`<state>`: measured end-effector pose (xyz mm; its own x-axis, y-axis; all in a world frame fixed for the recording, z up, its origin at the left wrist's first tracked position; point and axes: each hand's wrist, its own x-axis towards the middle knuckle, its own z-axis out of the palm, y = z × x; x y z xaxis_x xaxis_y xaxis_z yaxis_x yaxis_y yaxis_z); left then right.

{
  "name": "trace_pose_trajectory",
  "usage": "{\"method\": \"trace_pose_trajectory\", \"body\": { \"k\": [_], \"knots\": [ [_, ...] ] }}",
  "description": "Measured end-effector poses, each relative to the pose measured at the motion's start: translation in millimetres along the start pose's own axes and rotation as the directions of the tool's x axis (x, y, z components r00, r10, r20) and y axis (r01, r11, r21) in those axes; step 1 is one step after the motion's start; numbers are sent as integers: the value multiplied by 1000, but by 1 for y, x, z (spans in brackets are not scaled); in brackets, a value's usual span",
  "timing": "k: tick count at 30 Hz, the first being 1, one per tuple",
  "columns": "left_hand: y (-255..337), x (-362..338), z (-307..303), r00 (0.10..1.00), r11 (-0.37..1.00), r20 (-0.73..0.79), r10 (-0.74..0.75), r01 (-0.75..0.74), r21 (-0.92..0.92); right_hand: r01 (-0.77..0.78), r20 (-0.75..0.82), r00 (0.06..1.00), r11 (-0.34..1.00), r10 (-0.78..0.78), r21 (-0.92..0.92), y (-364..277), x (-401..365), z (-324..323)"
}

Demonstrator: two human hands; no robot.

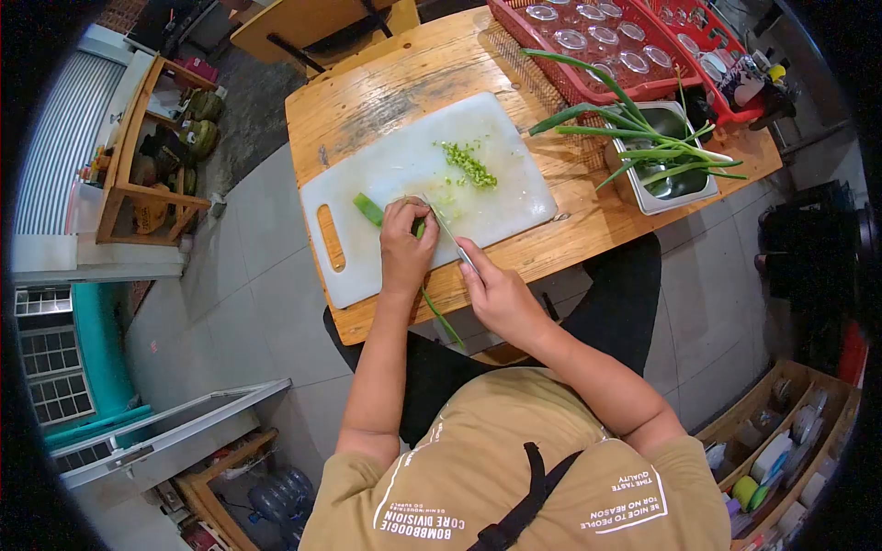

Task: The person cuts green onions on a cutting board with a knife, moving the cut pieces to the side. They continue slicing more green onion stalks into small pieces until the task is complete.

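Note:
A white cutting board lies at a slant on the wooden table. My left hand is closed on green onion, pressing it to the board; one green piece sticks out to the left, and a long leaf hangs past the table edge. In my right hand is a knife, its handle gripped and its blade beside my left fingertips. Chopped green onion forms a small heap on the board's far right part. The stretch under my left fingers is hidden.
Long green onions lie across a metal container at the table's right end. Behind it, a red crate holds several upturned glasses. A wooden chair stands beyond the table.

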<state>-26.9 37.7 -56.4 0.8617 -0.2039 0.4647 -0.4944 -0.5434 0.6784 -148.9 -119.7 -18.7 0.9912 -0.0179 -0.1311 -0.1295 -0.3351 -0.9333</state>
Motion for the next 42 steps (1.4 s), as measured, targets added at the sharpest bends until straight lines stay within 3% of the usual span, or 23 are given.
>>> {"method": "trace_pose_trajectory", "body": {
  "k": [9, 12, 15, 17, 20, 24, 26, 29, 42],
  "knots": [
    [5, 2, -3, 999, 999, 15, -44, 44, -12, 86, -66, 994, 996, -87, -20, 8, 2, 6],
    [3, -2, -2, 1000, 999, -12, -6, 6, 36, 38, -50, 998, 999, -39, -30, 4, -15, 1],
    [6, -4, 0, 998, 987, -16, 64, -61, 151, 29, -77, 996, 993, -38, -117, 7, -9, 6],
    [12, -5, -3, 1000, 978, 4, 8, -9, 209, 98, -102, 987, 974, -121, -202, 12, 3, 7],
    [10, -7, -5, 1000, 987, -1, 27, -27, 158, 81, -78, 992, 966, -103, -246, 5, -2, -5],
    [15, -6, -8, 999, 987, 0, 49, -49, 156, 100, -73, 991, 978, -116, -185, 10, -6, -14],
    [22, -5, -13, 999, 968, 13, 39, -41, 246, 86, -70, 993, 993, -92, -84, 11, -5, -16],
    [18, -4, -12, 998, 988, 48, -32, 24, 151, 64, -59, 996, 995, -69, -76, 6, -8, -19],
    [23, -7, -15, 999, 975, 20, 39, -42, 216, -10, -18, 1000, 1000, 10, 0, 6, -17, -24]
  ]
}}
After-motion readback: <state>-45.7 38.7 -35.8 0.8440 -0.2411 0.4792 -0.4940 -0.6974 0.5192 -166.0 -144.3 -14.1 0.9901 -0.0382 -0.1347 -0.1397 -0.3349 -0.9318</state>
